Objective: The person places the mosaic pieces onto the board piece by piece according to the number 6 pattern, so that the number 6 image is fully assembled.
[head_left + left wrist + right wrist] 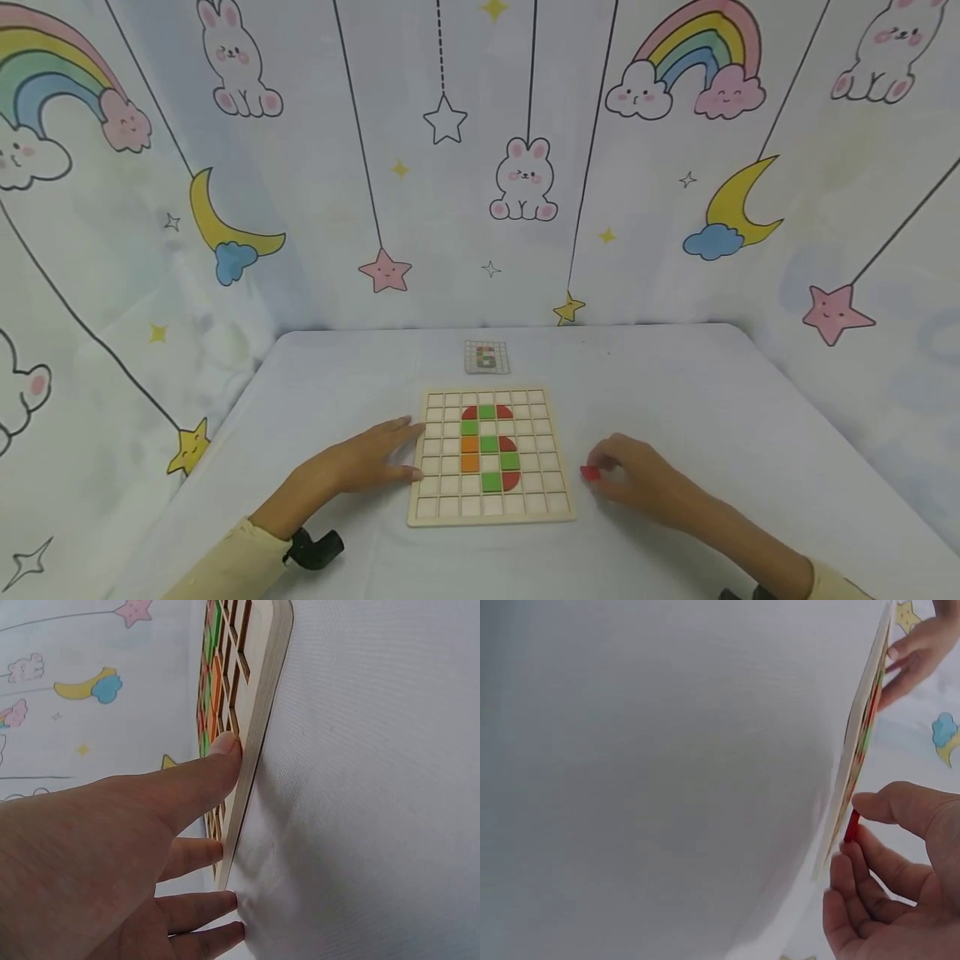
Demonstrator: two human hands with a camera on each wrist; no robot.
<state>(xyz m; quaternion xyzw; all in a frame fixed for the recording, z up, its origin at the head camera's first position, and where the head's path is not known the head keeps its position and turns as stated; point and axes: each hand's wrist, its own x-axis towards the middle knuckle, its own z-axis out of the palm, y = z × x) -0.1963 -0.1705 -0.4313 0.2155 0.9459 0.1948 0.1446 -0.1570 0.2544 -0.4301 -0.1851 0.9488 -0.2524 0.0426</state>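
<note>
A pale wooden grid board (442, 507) lies flat on the table, with green, orange and rounded red tiles set in several of its squares. My left hand (375, 457) touches the board's left edge with fingers spread; in the left wrist view the thumb (225, 746) rests on the rim. Just off the right edge, my right hand (637, 477) pinches a small red tile (590, 473) between thumb and fingertips. That red tile (852, 826) appears edge-on in the right wrist view, so its full outline is hidden there.
Behind the board lies a small card (487, 368) printed with a grid and a coloured figure. White cloth (360, 367) covers the table. Patterned curtain walls (450, 208) stand at the back and both sides.
</note>
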